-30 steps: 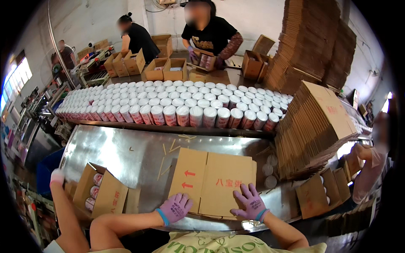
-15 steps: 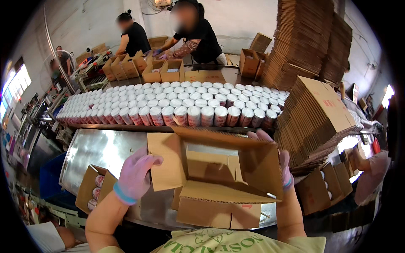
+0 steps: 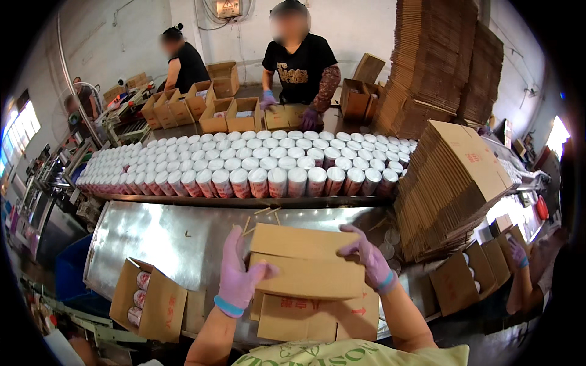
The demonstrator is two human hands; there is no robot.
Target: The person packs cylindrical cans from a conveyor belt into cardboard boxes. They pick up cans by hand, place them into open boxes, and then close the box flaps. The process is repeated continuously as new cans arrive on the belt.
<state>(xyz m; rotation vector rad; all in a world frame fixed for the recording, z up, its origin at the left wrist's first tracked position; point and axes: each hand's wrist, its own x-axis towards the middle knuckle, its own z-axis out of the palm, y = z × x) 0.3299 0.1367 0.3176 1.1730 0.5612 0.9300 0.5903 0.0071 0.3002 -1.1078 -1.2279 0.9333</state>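
Observation:
A brown cardboard box [image 3: 308, 277] is between my two gloved hands, its two long flaps folded flat on the face toward me. My left hand [image 3: 239, 274] grips its left end, thumb over the flap and fingers up along the side. At the right end, my right hand [image 3: 370, 259] holds the upper corner with bent fingers. Beneath it, partly covered, lies a flattened carton [image 3: 293, 320] with red print. To the left stands an open carton [image 3: 162, 308] with several cans [image 3: 139, 299] in it.
Rows of white-lidded cans [image 3: 278, 180] line the far side of the metal table [image 3: 152, 235]. Stacked flat cartons [image 3: 448, 183] rise at the right, near another open carton [image 3: 461, 280]. A co-worker [image 3: 299, 73] stands across, beside open boxes [image 3: 229, 116]. Thin strips [image 3: 262, 212] lie beyond my box.
The box, open toward me before, now shows closed flaps. My left hand has moved right and lower, and my right hand has come inward. The co-worker across has straightened up.

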